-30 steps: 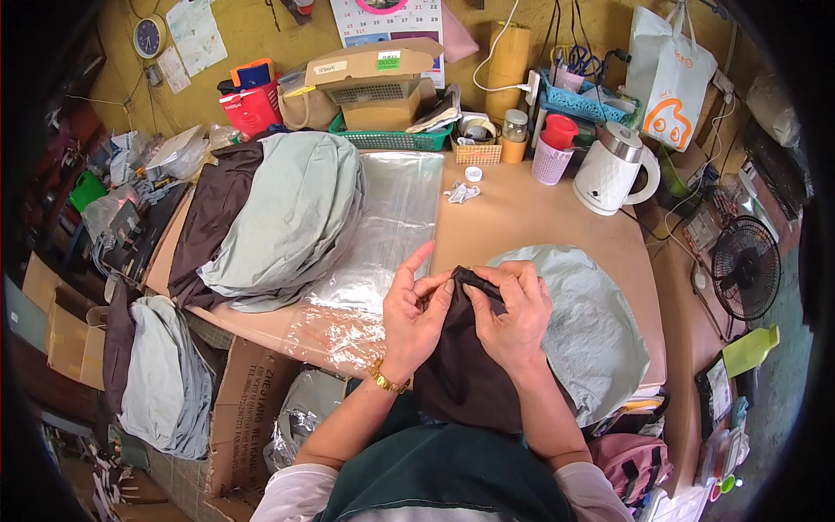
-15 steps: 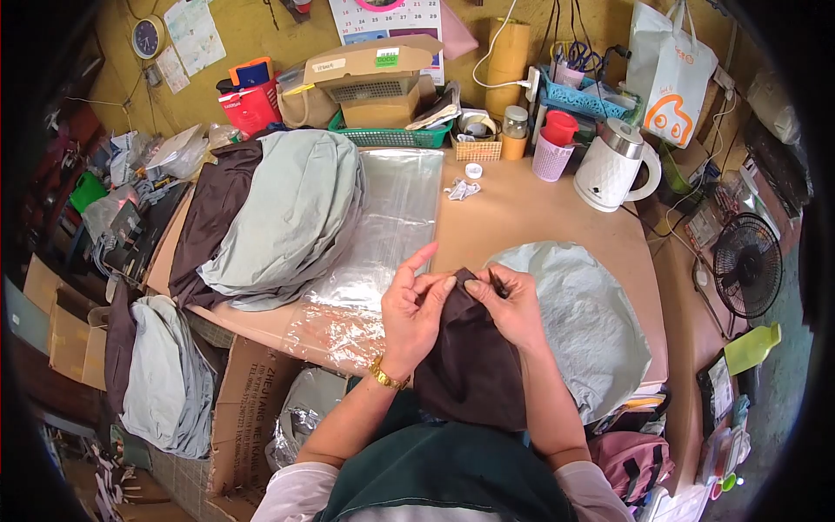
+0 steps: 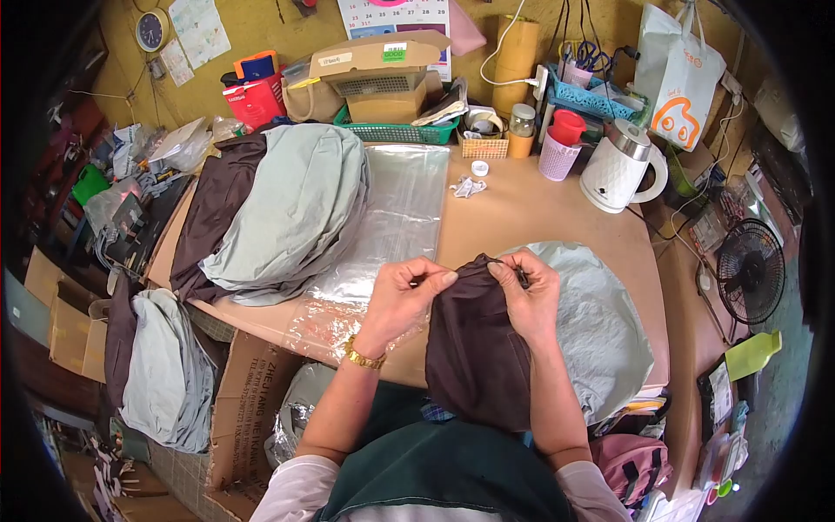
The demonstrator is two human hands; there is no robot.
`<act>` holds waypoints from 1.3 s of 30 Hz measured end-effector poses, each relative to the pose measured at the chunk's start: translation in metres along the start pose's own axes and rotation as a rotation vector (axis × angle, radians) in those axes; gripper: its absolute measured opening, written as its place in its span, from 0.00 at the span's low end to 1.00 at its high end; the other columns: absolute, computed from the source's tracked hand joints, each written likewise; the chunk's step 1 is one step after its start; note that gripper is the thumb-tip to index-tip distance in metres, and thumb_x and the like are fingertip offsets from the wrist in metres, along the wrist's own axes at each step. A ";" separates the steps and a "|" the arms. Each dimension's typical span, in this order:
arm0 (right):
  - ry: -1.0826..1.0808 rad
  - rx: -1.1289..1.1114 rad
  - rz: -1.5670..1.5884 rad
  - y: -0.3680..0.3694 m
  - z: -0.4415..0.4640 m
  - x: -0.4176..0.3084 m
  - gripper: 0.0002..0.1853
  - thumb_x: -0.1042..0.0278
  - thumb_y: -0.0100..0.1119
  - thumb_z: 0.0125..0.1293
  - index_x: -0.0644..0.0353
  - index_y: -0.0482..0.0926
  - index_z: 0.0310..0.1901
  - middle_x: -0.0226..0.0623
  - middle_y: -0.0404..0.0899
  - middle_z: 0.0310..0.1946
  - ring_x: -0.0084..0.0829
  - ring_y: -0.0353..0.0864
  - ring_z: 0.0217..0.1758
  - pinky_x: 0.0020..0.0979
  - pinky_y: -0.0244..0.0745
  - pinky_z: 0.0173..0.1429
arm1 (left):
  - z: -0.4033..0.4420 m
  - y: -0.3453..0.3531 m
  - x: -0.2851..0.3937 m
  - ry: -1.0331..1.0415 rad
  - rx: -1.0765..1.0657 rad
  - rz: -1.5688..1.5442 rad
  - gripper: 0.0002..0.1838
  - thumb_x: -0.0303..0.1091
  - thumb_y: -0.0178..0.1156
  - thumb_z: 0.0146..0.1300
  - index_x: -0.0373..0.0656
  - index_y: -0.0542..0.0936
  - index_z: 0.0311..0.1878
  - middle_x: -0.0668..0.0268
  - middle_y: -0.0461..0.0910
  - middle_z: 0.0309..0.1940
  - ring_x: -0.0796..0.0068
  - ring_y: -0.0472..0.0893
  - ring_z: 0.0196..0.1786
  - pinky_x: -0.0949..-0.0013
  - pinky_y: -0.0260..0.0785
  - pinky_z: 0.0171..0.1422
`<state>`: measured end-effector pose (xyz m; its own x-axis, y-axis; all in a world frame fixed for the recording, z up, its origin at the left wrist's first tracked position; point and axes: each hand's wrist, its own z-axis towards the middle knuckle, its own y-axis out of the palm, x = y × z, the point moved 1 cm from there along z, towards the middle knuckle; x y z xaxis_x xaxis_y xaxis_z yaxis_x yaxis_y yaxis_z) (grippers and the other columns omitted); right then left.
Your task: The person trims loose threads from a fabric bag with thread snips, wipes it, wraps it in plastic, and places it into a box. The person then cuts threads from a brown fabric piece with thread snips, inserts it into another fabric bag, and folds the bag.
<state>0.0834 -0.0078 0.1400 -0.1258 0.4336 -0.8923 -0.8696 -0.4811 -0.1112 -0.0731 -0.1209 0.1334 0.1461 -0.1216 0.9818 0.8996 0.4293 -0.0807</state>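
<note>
A dark brown cloth (image 3: 477, 357) hangs between my hands above the table's front edge, its lower part reaching toward my lap. My left hand (image 3: 404, 300) pinches the cloth's upper left edge between thumb and finger. At the upper right edge, my right hand (image 3: 529, 296) pinches the same cloth. A small dark object (image 3: 522, 277) is tucked in the right hand's fingers; its kind is mostly hidden. Behind the right hand, a pale grey-green round cloth piece (image 3: 600, 331) lies on the table.
On the left of the table (image 3: 487, 217) rests a stack of pale and brown cloth pieces (image 3: 287, 209), beside clear plastic sheets (image 3: 400, 191). A white kettle (image 3: 613, 170) and a pink cup (image 3: 558, 157) stand at the back right. A cardboard box (image 3: 248, 418) is below the left edge.
My hands have moved apart, the left going left and the right slightly right. The cloth's top edge is now stretched out between them.
</note>
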 end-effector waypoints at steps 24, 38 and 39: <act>-0.579 0.080 -0.760 0.014 -0.017 -0.045 0.12 0.72 0.73 0.45 0.54 0.79 0.32 0.28 0.71 0.29 0.28 0.76 0.28 0.32 0.62 0.32 | -0.009 -0.003 -0.009 -0.162 -0.202 -0.992 0.04 0.27 0.57 0.69 0.37 0.76 0.37 0.58 0.80 0.49 0.65 0.81 0.56 0.61 0.74 0.65; -0.017 0.004 -0.915 -0.015 -0.013 0.125 0.23 0.53 0.67 0.60 0.57 0.70 0.48 0.43 0.77 0.39 0.52 0.81 0.39 0.49 0.75 0.43 | -0.019 0.002 -0.094 -0.245 0.032 0.137 0.43 0.36 0.67 0.62 0.34 0.53 0.73 0.67 0.76 0.34 0.80 0.74 0.35 0.75 0.70 0.44; -0.012 0.003 -0.918 -0.023 -0.008 0.128 0.23 0.53 0.67 0.60 0.57 0.70 0.48 0.43 0.77 0.39 0.52 0.81 0.39 0.49 0.75 0.43 | -0.020 0.004 -0.098 -0.291 -0.017 0.053 0.41 0.36 0.67 0.62 0.33 0.56 0.72 0.69 0.76 0.30 0.81 0.74 0.33 0.75 0.70 0.43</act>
<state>0.0906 0.0530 0.0247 0.6099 0.6525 -0.4498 -0.6317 0.0575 -0.7731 -0.0759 -0.1254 0.0337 0.0706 0.1634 0.9840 0.9009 0.4130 -0.1332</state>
